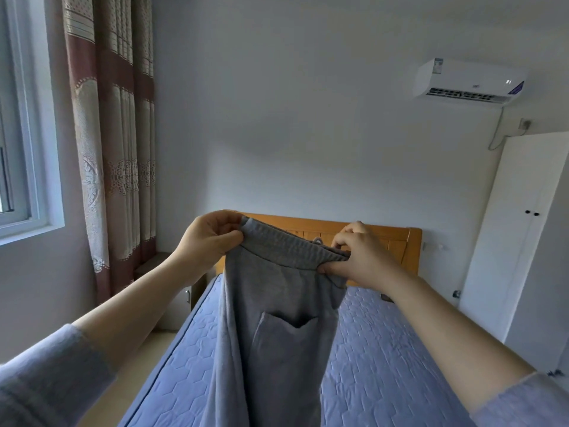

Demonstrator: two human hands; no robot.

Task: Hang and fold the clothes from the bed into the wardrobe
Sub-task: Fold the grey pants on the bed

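The trousers (277, 318) are held up over the bed (394, 349), well apart from the wardrobe (517, 229) at the far right, whose doors are closed; the step in hand is judged to be the straightening before a fold or a hang; the legs, which run out of view below, should be let drop free and shaken flat, so that no twist is carried into the fold; the waistband (292, 251) should be held level and drawn taut between the two grips, its ends pinched rather than bunched; the left hand (209, 238) is curled round the left end of the band; the right hand (360, 257) pinches the right end between thumb and fingertips; the cloth is seen to be a soft grey knit, the band ribbed, a patch pocket (286, 337) sagging open at its top edge, a small loop of cord shown behind the band; beyond, the wooden headboard (397, 238) is partly hidden by the hands
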